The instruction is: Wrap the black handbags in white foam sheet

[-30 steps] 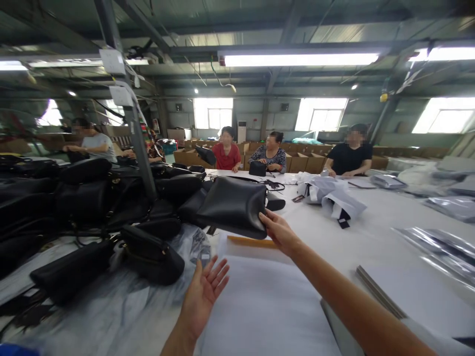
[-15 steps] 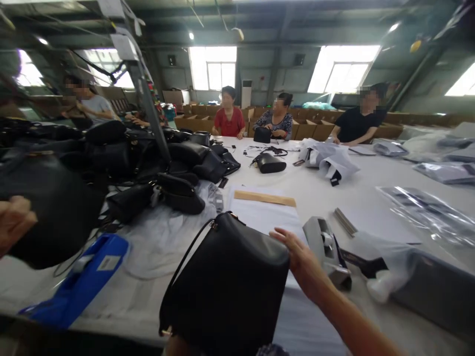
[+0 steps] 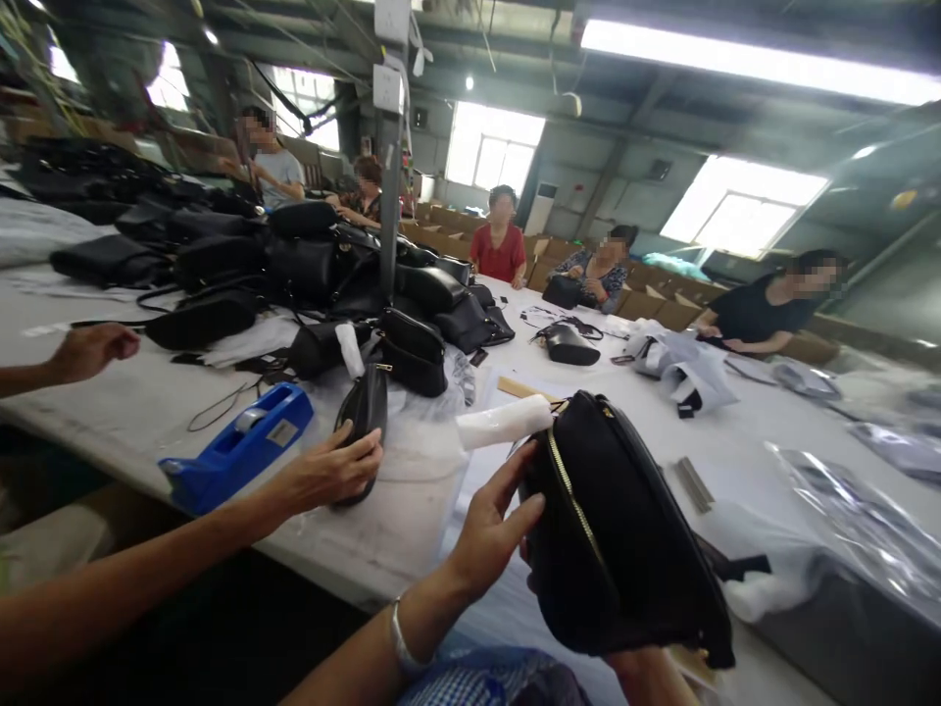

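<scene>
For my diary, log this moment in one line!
left hand: holding bag; right hand: at bag's bottom, mostly hidden; co-worker's hand: on another bag

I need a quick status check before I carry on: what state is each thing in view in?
Held black bag: tilted, in hand; whether fully zipped, cannot tell.
Left hand: closed on the bag's side.
Right hand: under the bag, mostly hidden; grip unclear.
Blue tape dispenser: upright on the table, roll loaded.
Small black bag: in a co-worker's hand.
Ceiling light: lit.
</scene>
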Motion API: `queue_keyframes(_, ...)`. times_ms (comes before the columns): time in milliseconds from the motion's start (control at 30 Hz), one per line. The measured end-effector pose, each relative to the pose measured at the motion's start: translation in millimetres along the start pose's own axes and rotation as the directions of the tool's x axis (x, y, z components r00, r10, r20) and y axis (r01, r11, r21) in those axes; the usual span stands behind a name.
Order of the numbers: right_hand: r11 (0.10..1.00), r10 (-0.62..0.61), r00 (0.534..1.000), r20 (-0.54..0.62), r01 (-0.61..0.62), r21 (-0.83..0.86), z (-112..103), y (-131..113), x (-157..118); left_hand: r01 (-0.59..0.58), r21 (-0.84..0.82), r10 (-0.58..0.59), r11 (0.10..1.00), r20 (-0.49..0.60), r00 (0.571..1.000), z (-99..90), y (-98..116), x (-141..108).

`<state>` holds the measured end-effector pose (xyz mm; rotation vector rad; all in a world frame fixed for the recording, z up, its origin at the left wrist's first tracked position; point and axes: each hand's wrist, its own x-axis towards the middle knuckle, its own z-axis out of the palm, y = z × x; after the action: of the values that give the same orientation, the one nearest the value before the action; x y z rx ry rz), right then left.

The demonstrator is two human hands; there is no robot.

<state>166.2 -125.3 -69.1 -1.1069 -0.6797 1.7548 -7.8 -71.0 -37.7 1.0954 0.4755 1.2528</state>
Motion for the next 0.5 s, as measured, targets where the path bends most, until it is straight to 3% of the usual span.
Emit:
queue_keyframes(167,1.0,-0.006,1.0,-0.009,0.006,0.008,-3.9,-0.9,-18.9,0.144,0.043,-0.141,0.989,-0.081,0.987,-9.6,-24.5,10.8)
queue_keyframes(367,0.976,0.217,0.975,0.042,-0.217,-0.006,-21.7,-7.3,-24.0,0.189,-0.099,-0.184,0.977,0.065,0.981,-17.9,-23.8,16.7)
queue_keyframes(500,0.966,0.246,0.969,0.027,-0.247,0.072,-38.8,1.2,-24.0,0.186,-0.156,-0.167,0.97,0.124,0.978,-30.3,-20.4,7.0)
